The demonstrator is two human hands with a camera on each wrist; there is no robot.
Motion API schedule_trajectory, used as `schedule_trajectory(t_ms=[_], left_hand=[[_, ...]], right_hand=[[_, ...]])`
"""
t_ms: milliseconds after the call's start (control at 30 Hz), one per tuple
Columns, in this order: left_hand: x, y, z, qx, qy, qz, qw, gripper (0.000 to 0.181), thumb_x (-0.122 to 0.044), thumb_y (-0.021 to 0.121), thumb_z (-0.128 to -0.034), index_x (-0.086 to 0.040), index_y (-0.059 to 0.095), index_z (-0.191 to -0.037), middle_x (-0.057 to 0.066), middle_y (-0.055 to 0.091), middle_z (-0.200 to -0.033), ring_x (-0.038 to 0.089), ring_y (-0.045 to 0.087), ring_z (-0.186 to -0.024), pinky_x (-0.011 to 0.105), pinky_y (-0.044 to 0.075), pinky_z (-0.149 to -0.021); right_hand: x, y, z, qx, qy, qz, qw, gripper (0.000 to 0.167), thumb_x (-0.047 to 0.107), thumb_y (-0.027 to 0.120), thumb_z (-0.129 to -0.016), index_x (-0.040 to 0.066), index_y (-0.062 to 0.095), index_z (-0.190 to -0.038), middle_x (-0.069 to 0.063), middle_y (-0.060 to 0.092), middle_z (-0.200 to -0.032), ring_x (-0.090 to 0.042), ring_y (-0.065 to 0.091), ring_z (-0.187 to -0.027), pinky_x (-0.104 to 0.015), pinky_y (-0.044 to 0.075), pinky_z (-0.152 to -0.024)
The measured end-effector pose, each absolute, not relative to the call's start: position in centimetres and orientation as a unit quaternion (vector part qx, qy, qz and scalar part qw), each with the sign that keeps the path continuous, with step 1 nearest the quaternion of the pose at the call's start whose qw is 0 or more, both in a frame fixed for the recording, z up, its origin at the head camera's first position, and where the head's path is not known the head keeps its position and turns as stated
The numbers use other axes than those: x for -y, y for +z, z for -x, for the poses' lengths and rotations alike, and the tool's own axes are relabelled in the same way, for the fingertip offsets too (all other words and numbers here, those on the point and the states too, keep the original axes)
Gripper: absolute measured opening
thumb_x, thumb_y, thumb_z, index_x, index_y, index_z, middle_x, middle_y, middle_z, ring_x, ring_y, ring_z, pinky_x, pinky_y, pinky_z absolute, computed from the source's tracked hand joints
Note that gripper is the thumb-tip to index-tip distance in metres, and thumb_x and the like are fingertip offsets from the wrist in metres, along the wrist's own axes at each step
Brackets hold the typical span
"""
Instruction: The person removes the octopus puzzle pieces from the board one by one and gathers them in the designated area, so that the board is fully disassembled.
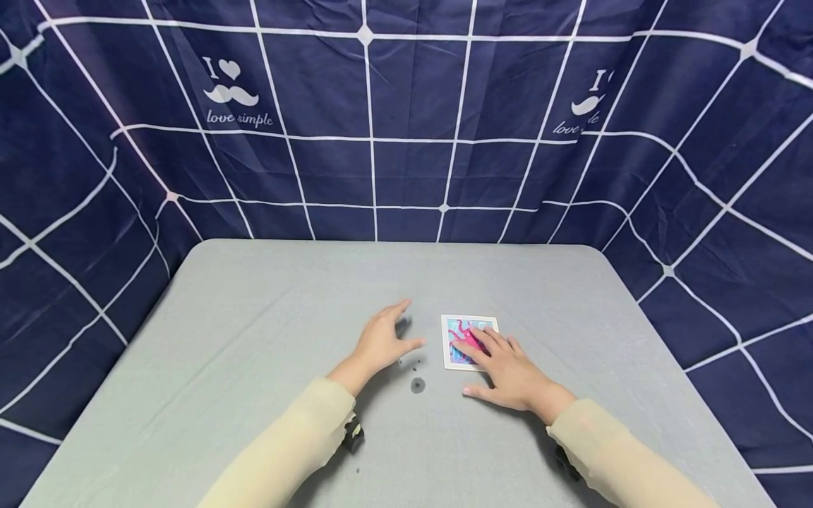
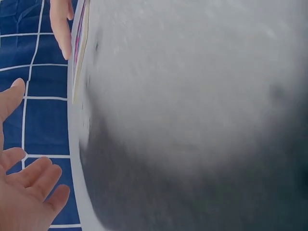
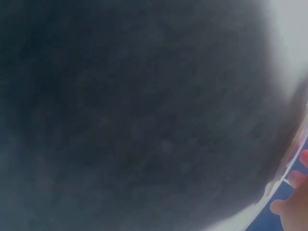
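Observation:
A square picture board (image 1: 456,333) with a white border and a pink octopus on blue lies flat, right of the table's middle. Across its right part lie the outstretched fingers of my right hand (image 1: 511,374), covering some of the picture; its thumb is spread out in front of the board. My left hand (image 1: 376,342) is held to the left of the board, apart from it, with thumb and fingers spread and nothing between them. In the left wrist view, the board (image 2: 81,53) shows edge-on beyond the left hand (image 2: 31,195). The right wrist view catches only part of the right hand (image 3: 296,207).
A grey cloth-like surface covers the table (image 1: 254,367). Between the hands there is a dark round spot (image 1: 417,385) with smaller specks near it. A navy curtain (image 1: 406,169) with white grid lines surrounds the table's back and sides.

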State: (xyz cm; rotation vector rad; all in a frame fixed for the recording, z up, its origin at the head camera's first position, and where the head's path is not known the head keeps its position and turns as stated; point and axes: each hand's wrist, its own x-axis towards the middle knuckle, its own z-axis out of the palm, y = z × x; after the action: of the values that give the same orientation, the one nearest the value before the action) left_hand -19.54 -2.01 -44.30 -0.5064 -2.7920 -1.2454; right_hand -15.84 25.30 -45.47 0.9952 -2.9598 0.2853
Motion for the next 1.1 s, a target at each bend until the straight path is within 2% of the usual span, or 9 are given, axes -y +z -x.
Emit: schedule_trajectory(t_ms=[200,400,800,1100], left_hand=[[1.0,-44.7,19.9,0.883,-0.442,0.16,0.004,0.081,-0.031,0.081,-0.0761,-0.007,0.042,-0.143,0.014,0.055,-0.131,0.029,0.056,-0.115,0.042,0.044,-0.099],[0.1,-45.1,20.4,0.869,-0.47,0.158,-0.001,0.077,-0.026,0.082,-0.0759,-0.006,0.045,-0.14,0.014,0.059,-0.126,0.027,0.057,-0.113,0.038,0.045,-0.098],[-1.9,-45.1,20.8,0.838,-0.526,0.137,-0.051,0.067,-0.013,0.08,-0.0778,-0.006,0.05,-0.137,0.011,0.062,-0.121,0.023,0.059,-0.108,0.032,0.049,-0.093],[-2.7,-45.0,21.1,0.829,-0.539,0.134,-0.058,0.061,-0.008,0.078,-0.0799,-0.006,0.052,-0.135,0.009,0.064,-0.118,0.021,0.061,-0.104,0.029,0.05,-0.089]], right_hand=[[-25.5,-45.8,15.9,0.937,0.093,-0.337,0.015,0.073,0.057,0.06,-0.086,0.02,0.041,-0.145,-0.017,0.032,-0.149,-0.043,0.029,-0.134,-0.067,0.029,-0.1],[-25.4,-45.6,15.9,0.938,0.088,-0.334,0.0,0.069,0.057,0.058,-0.088,0.02,0.042,-0.145,-0.018,0.032,-0.149,-0.043,0.027,-0.135,-0.062,0.028,-0.105],[-25.6,-46.0,16.1,0.935,0.079,-0.344,0.006,0.068,0.054,0.058,-0.089,0.018,0.042,-0.144,-0.018,0.031,-0.149,-0.043,0.027,-0.135,-0.061,0.027,-0.105],[-25.9,-46.2,16.0,0.933,0.077,-0.351,0.013,0.067,0.052,0.058,-0.09,0.017,0.042,-0.145,-0.019,0.031,-0.149,-0.043,0.027,-0.134,-0.06,0.028,-0.105]])
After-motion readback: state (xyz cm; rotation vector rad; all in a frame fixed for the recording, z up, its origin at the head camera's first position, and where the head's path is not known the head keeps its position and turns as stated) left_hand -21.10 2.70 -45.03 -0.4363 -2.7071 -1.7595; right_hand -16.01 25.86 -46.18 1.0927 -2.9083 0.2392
